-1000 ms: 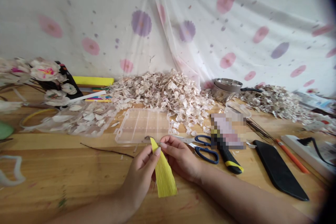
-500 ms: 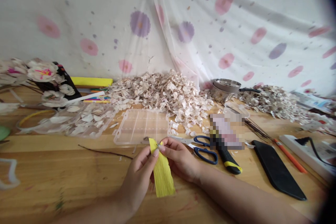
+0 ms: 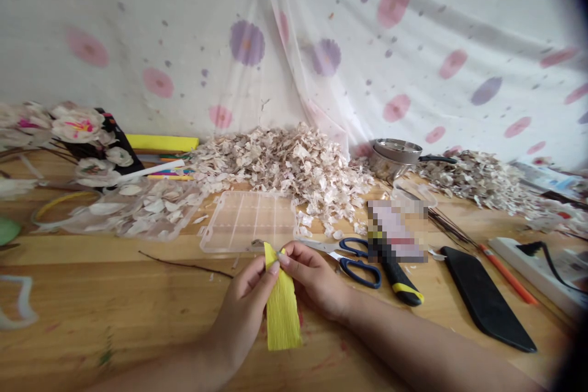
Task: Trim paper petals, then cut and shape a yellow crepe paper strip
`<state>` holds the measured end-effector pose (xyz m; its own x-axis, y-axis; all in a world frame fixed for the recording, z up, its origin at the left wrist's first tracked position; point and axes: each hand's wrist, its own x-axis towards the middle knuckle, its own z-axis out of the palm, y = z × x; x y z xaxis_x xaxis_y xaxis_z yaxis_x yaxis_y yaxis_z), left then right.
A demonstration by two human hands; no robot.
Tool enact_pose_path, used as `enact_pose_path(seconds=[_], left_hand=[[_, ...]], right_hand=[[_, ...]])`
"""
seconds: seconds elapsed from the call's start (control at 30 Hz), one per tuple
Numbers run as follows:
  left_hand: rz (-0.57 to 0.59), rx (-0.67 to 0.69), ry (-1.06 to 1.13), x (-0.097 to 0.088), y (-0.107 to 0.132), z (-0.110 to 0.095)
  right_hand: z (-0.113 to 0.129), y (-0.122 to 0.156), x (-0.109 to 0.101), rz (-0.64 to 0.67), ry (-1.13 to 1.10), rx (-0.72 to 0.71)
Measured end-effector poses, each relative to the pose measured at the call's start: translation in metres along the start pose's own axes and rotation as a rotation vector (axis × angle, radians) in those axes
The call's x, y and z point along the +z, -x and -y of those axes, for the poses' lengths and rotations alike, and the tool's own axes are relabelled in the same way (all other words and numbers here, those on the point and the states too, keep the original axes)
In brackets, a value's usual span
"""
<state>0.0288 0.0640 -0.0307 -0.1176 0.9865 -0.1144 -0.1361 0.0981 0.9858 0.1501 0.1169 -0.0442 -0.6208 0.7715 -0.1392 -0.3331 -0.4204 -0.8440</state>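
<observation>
Both hands meet low in the middle of the head view, pinching the upper end of a yellow crepe paper strip [image 3: 283, 315]. My left hand [image 3: 245, 297] grips it from the left with thumb and fingers closed. From the right, my right hand [image 3: 315, 275] pinches the same end, thumb tip close to the left thumb. The strip hangs down below the fingers. A thin dark stem [image 3: 184, 263] runs along the table toward my left hand; whether its end is held is hidden. Scissors with blue handles [image 3: 361, 272] lie just beyond my right hand.
A clear divided box [image 3: 250, 214] lies beyond the hands, before a large heap of pale petals [image 3: 294, 156]. Right are a knife handle [image 3: 399, 278], black sheath [image 3: 489, 300], orange pencil [image 3: 508, 275], power strip [image 3: 537, 272] and small pot [image 3: 392, 162]. White flowers [image 3: 78, 125] stand left.
The lower end of the yellow strip has swung slightly left and hangs straighter. Both hands keep their pinch in nearly the same place.
</observation>
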Motion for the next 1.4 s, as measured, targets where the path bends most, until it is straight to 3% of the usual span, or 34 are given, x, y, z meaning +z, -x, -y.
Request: enact_pose_path(seconds=[0.37,0.7,0.93,1.13,1.4], left_hand=[[-0.033,0.008,0.027,0.000,-0.002,0.001],[-0.026,0.065,-0.013,-0.001,-0.003,0.005],[-0.018,0.089,0.008,0.001,-0.004,0.001],[0.021,0.007,0.009,0.002,-0.002,0.003],[0.019,0.021,-0.019,0.001,-0.002,0.004]], right_hand=[[0.010,-0.003,-0.002,0.037,-0.159,0.080],[0.009,-0.004,-0.001,0.018,-0.161,0.002],[0.005,-0.003,-0.002,0.020,-0.100,0.024],[0.005,-0.002,-0.001,0.001,-0.124,0.005],[0.003,-0.002,-0.001,-0.048,-0.161,-0.014]])
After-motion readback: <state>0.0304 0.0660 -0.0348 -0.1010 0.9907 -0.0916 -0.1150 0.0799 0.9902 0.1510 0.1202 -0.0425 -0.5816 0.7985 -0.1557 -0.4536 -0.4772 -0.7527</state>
